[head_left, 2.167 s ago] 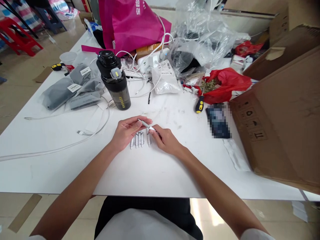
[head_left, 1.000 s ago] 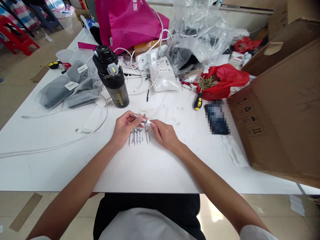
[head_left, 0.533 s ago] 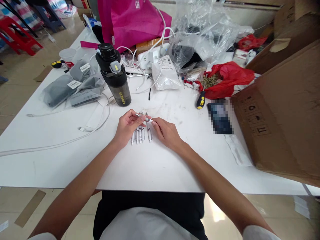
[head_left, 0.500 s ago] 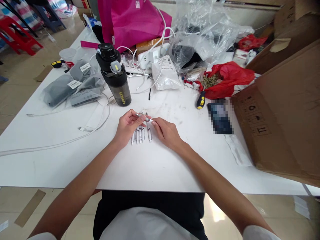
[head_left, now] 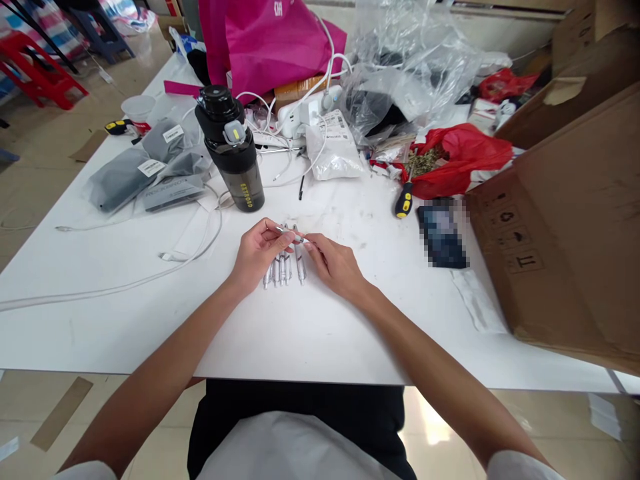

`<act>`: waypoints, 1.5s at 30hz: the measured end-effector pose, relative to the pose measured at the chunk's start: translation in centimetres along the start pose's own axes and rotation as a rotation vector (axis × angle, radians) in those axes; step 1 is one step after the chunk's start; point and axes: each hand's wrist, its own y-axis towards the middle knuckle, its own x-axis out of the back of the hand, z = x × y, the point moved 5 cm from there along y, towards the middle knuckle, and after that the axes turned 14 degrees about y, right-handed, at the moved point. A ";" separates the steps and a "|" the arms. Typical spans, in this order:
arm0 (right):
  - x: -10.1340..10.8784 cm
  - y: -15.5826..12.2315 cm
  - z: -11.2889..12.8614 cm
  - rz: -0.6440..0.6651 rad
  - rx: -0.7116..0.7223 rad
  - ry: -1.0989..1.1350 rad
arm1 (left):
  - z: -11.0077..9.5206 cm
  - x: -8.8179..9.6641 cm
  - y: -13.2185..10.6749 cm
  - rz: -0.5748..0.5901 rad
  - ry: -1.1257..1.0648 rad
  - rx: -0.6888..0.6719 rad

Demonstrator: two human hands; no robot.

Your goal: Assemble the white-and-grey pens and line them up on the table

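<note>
grip on pen (head_left: 291, 235), left hand (head_left: 257, 252), right hand (head_left: 336, 267) (table edge (head_left: 300, 384) far)

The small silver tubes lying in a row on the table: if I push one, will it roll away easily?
The silver tubes look round and smooth, so one would probably roll on the white table if pushed. They also seem slim and light, and likely stiff rather than bendy.
</note>
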 end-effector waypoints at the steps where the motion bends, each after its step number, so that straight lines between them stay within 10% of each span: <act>1: 0.0 0.0 0.1 0.000 0.017 -0.004 | -0.1 0.0 0.0 0.003 0.006 -0.001; 45: 0.5 0.1 -0.1 -0.127 0.090 -0.027 | -0.6 0.8 0.4 -0.064 -0.065 0.004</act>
